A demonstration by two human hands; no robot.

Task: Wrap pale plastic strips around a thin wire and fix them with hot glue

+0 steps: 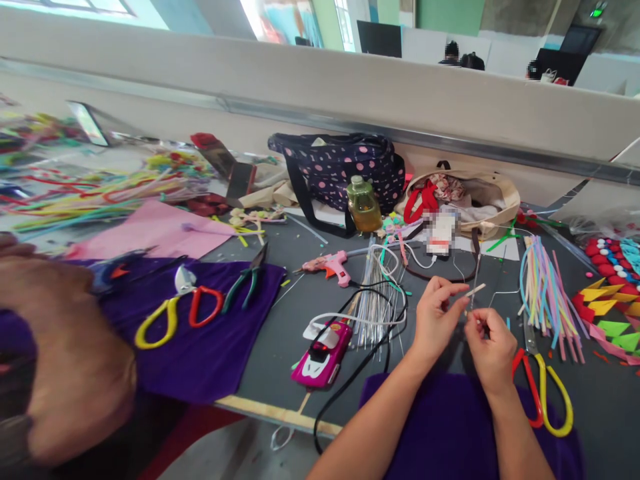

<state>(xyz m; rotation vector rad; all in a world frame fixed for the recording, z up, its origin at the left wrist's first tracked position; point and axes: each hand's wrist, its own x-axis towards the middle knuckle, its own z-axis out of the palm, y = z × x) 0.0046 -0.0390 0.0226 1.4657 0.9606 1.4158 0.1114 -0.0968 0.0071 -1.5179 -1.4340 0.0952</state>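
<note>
My left hand pinches a short pale strip between thumb and forefinger, its end pointing up to the right. My right hand is closed just right of it, fingertips pinched at a thin wire that rises between both hands. Both hands hover over the dark table above a purple cloth at the near edge. Red-and-yellow scissors lie right of my right hand.
A pink glue gun, a pink car-shaped gadget, a wire bundle and cables lie left of my hands. Pastel strips and folded paper shapes lie at right. Bags and a bottle stand behind. A blurred person's hand fills the left foreground.
</note>
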